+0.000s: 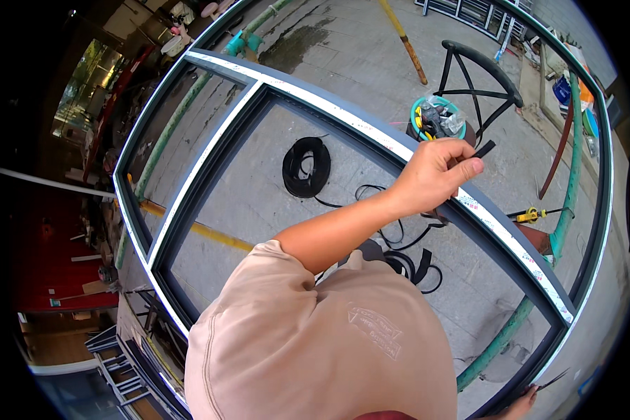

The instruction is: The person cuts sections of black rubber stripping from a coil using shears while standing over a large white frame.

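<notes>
My left hand [437, 175] is closed in a pinch over the long white-taped bar of a dark metal window frame [343, 120]. The short end of a black rubber strip [484, 149] sticks out past its fingers. At the lower right edge, my right hand [522, 406] is partly cut off by the picture. It grips scissors [554, 379], whose thin dark blades point away from it, beside the frame's corner. A coil of black strip [306, 168] lies on the floor, seen through the frame's opening, with loose loops [399, 241] trailing from it toward my body.
Beyond the bar, a teal bucket [437, 119] holds plastic bags and tools near a black chair back [481, 70]. Green pipes [500, 344] support the frame. A yellow-handled tool [530, 215] rests at the right. Metal frames [122, 374] stand at lower left.
</notes>
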The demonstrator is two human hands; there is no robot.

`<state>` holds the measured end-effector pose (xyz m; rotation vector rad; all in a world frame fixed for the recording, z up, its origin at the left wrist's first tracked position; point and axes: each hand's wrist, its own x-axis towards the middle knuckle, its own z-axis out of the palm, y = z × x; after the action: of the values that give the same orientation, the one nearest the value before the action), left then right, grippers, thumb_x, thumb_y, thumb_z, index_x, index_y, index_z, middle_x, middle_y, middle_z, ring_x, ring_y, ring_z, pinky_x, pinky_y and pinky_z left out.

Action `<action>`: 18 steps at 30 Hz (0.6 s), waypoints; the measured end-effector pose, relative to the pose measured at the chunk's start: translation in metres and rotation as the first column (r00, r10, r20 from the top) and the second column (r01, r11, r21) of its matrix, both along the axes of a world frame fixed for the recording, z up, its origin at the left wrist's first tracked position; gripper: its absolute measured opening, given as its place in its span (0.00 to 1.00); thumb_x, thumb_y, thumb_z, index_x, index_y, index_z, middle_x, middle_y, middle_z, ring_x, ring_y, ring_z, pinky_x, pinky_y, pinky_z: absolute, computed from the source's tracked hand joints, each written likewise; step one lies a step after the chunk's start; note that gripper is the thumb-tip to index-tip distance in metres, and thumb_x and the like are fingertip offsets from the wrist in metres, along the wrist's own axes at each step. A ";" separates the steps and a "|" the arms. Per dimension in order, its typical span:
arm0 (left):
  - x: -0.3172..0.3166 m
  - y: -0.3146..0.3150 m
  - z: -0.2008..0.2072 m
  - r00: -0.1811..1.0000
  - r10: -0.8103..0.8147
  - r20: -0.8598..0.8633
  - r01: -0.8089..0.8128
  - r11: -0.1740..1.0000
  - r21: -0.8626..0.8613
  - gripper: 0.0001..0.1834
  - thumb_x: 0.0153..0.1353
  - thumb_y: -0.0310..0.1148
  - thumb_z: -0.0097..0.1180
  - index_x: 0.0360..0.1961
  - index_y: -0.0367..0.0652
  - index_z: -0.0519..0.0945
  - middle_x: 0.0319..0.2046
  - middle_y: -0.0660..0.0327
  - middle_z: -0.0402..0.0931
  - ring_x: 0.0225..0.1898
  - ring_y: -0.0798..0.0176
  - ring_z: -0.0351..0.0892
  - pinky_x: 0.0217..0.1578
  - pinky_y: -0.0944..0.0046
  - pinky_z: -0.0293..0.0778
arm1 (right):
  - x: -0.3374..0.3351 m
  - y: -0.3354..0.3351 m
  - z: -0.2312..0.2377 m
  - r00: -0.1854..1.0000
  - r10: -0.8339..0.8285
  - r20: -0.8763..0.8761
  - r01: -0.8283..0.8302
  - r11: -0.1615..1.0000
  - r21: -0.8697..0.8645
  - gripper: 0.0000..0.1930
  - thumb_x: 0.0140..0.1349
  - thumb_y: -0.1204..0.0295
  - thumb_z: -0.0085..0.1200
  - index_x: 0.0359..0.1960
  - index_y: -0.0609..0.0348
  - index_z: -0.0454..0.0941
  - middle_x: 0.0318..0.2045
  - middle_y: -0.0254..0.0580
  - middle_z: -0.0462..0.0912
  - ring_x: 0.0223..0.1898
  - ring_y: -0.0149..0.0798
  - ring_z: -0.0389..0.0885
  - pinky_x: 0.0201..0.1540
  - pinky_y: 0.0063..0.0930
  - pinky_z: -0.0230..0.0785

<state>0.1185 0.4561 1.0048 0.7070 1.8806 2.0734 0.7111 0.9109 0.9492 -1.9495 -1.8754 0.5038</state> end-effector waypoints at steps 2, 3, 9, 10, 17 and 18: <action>-0.014 0.001 -0.011 0.995 0.050 -0.091 -0.051 0.999 -0.009 0.14 0.74 0.38 0.63 0.37 0.36 0.82 0.21 0.69 0.75 0.21 0.77 0.75 0.22 0.72 0.70 | 0.017 0.007 -0.006 0.955 0.159 0.252 -0.211 0.957 0.197 0.27 0.72 0.48 0.53 0.43 0.64 0.89 0.39 0.57 0.88 0.41 0.53 0.83 0.49 0.49 0.75; -0.017 -0.004 -0.013 0.994 0.069 -0.080 -0.071 0.997 -0.019 0.13 0.74 0.37 0.63 0.38 0.37 0.83 0.22 0.69 0.75 0.22 0.77 0.74 0.22 0.71 0.70 | 0.013 0.016 -0.011 0.985 0.111 0.135 -0.136 0.972 0.193 0.27 0.72 0.48 0.53 0.42 0.63 0.90 0.39 0.57 0.89 0.40 0.52 0.83 0.48 0.49 0.76; -0.005 -0.041 -0.034 0.984 0.137 0.109 -0.135 0.990 -0.034 0.13 0.77 0.38 0.59 0.41 0.38 0.84 0.24 0.69 0.75 0.21 0.78 0.70 0.22 0.74 0.66 | -0.019 0.025 -0.002 0.996 -0.052 -0.071 0.067 0.971 0.231 0.29 0.70 0.45 0.55 0.43 0.65 0.90 0.38 0.57 0.90 0.39 0.50 0.86 0.49 0.52 0.77; -0.001 -0.049 -0.035 0.975 0.170 0.144 -0.170 0.985 -0.015 0.14 0.77 0.39 0.59 0.41 0.38 0.84 0.24 0.69 0.74 0.21 0.79 0.69 0.22 0.74 0.65 | -0.036 0.025 0.003 0.987 -0.012 -0.160 0.050 0.971 0.236 0.28 0.71 0.46 0.56 0.47 0.64 0.89 0.36 0.48 0.87 0.37 0.42 0.82 0.45 0.42 0.73; 0.030 -0.108 -0.057 0.883 0.409 0.233 -0.406 0.912 -0.063 0.16 0.79 0.41 0.55 0.44 0.38 0.84 0.24 0.71 0.71 0.22 0.78 0.63 0.23 0.73 0.60 | -0.204 -0.047 0.072 0.889 0.299 -0.346 -0.179 0.924 0.337 0.26 0.78 0.48 0.52 0.47 0.64 0.86 0.32 0.29 0.76 0.35 0.27 0.70 0.40 0.23 0.62; 0.035 -0.116 -0.053 0.843 0.473 0.258 -0.459 0.881 -0.116 0.16 0.79 0.42 0.55 0.44 0.38 0.84 0.24 0.71 0.70 0.23 0.78 0.63 0.24 0.73 0.60 | -0.211 -0.046 0.073 0.820 0.365 -0.441 -0.231 0.916 0.328 0.25 0.79 0.50 0.51 0.46 0.63 0.84 0.32 0.29 0.74 0.36 0.27 0.69 0.41 0.23 0.61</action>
<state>0.1538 0.3399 0.9518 -0.0827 2.0727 2.2361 0.5001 0.8651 1.0221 -1.2056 -1.7958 0.7287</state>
